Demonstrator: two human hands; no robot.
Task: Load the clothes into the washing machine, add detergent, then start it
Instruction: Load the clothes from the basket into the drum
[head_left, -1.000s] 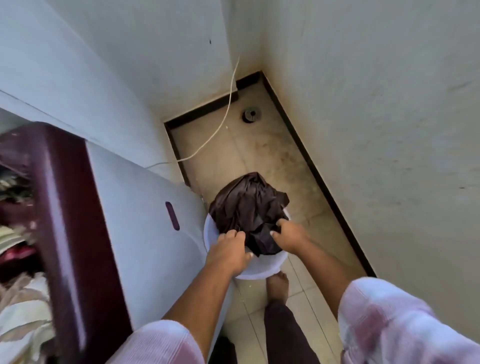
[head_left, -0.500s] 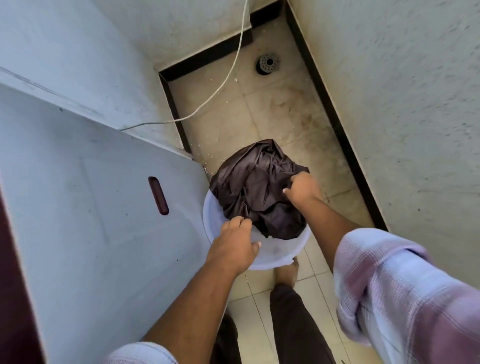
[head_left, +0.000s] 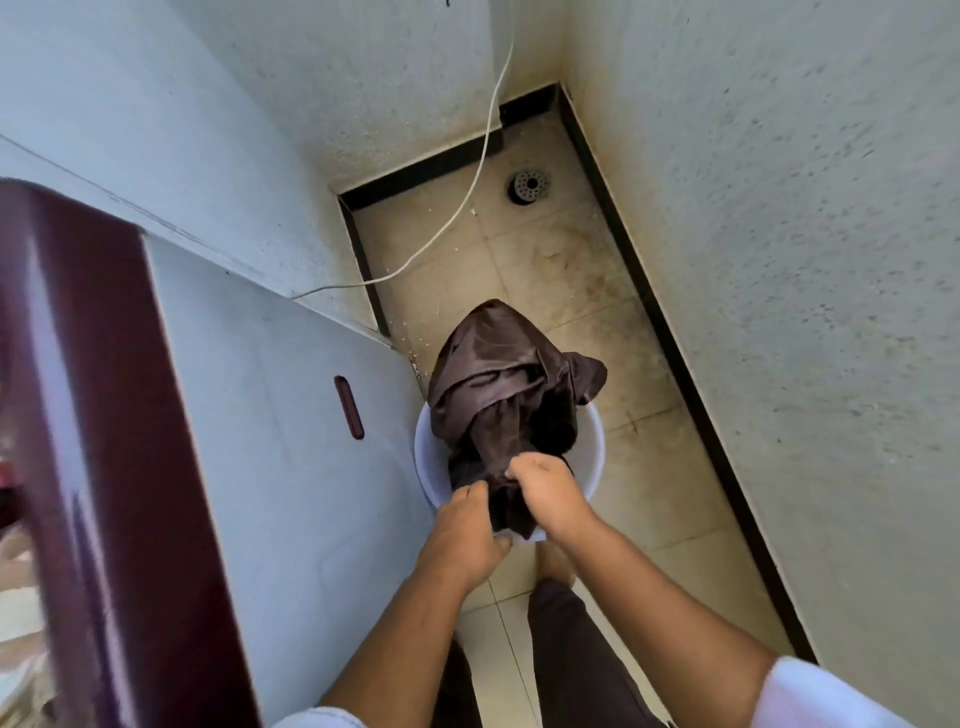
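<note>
Head view, looking down: we see the washing machine filling the left side, its pale side panel facing us with a small dark slot set into it and a dark red rim along its top edge. At the far left, under that rim, blurred pale and reddish fabric shows, though we cannot tell just what it is. Rough pale walls close in the narrow tiled floor, which has a black skirting along its foot. A white cable hangs down the far corner and trails across the floor toward the machine, and a round drain sits near the back.

Just beside the machine stands a white bucket, and a dark brown cloth is heaped in it, rising well above the rim. Our left hand and right hand meet at the near edge of the bucket, close together. Both are clenched on the near part of the cloth, the fingers bunched into its folds. The thumb of the left hand lies against the bucket's rim. Below the hands we see a bare foot on the tiles and a dark trouser leg.
</note>
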